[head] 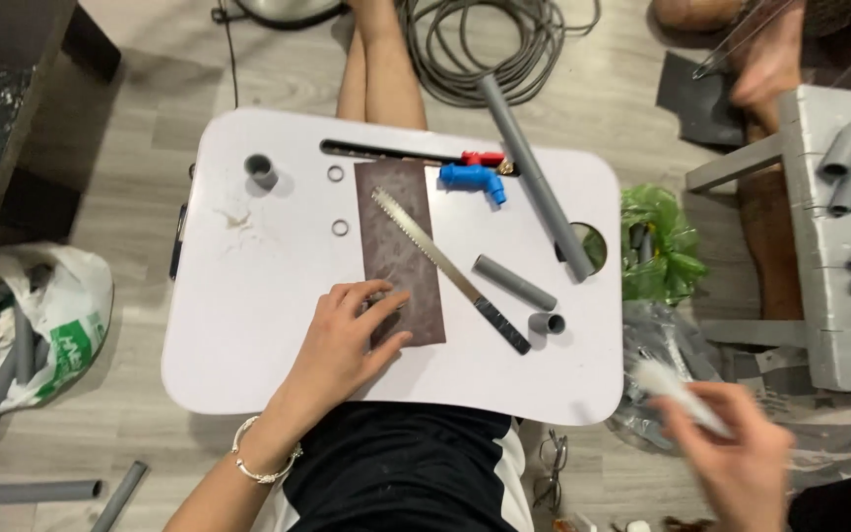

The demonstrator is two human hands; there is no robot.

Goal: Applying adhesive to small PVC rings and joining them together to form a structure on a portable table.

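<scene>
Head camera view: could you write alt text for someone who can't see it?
Seen from above, a person's left hand rests on a brown sandpaper sheet on a white lap table, while the right hand holds a blurred white object off its edge. A serrated saw, grey pipe pieces and a blue tap lie nearby.

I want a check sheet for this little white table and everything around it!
Surface: white rounded lap table, smudge at its left.
Job's things: brown sandpaper sheet; serrated black-handled saw lies across it.
Clutter: grey pipe pieces, blue plastic tap, two small rings.
Grippers: left hand rests on the sandpaper; right hand, off the table, holds a blurred white thing.
Cables: grey coiled hose on the floor.
Surroundings: white bag of pipes, green plastic bag, grey bench.
</scene>
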